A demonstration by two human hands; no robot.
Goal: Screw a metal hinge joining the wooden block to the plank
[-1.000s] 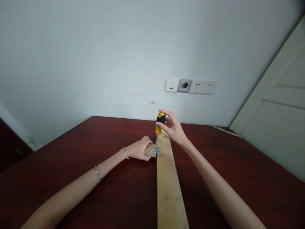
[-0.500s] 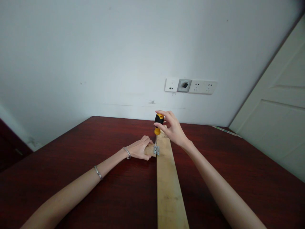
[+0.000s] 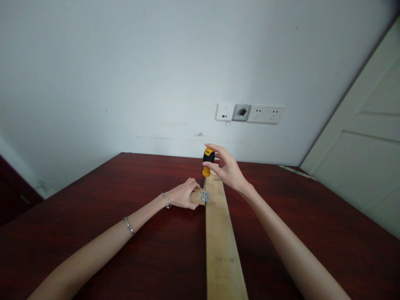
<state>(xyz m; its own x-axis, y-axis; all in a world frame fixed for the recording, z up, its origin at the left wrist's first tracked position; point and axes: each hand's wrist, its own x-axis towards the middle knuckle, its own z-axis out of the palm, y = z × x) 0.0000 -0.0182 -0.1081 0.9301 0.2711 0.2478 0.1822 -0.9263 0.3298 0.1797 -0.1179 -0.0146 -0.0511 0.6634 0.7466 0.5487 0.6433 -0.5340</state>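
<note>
1. Screwdriver (image 3: 208,156), yellow-and-black handle uppermost; near upright, slightly tilted, shank down to the hinge's left side.
2. Hinge (image 3: 205,197), silver metal, perforated, spread flat across the join.
3. Short wooden piece (image 3: 195,196), pale, crosswise, against the board's left edge.
4. Board (image 3: 220,241), long, pale wood, lying flat, faintly marked.

Sockets (image 3: 265,114) on the white wall (image 3: 125,66); at right, a pale panel (image 3: 368,175), perhaps a door.

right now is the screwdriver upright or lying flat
Upright, leaning slightly: the screwdriver stands handle up in the right hand, its shaft pointing down at the metal hinge.
</note>
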